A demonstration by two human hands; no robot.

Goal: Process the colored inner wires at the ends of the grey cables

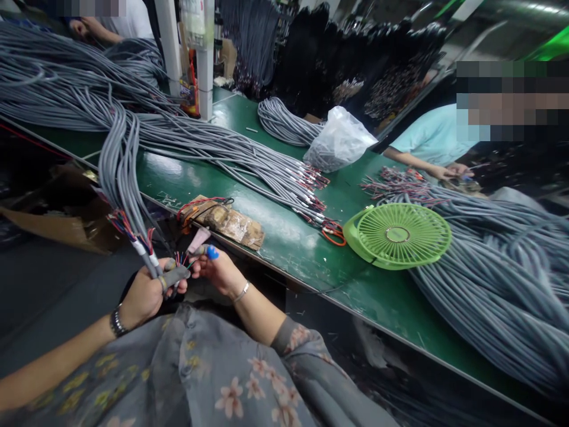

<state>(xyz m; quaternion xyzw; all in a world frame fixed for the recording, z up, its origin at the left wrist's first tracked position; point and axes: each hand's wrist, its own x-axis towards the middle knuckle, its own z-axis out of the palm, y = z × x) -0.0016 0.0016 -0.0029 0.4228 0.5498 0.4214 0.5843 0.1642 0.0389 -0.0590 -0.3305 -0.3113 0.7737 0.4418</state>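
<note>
My left hand (151, 290) is closed around grey cables (124, 160) that droop over the table's front edge. Thin coloured wires (180, 259) fan out from a cable end above its thumb. Covers sit on some of my fingertips, a blue one among them on the right. My right hand (216, 270) pinches at these wires with thumb and finger, close beside the left. Other cable ends (138, 243) with white sleeves and red and blue wires stick up by the left hand. Just behind my hands, a pale pink piece (198, 239) stands near the table edge.
A worn, tape-covered block (231, 222) lies at the green table's (284, 249) front edge. A green fan (398, 235) stands to the right. Cable bundles (213, 142) spread across the table, near a clear plastic bag (340, 139). A co-worker in light blue (438, 139) sits opposite.
</note>
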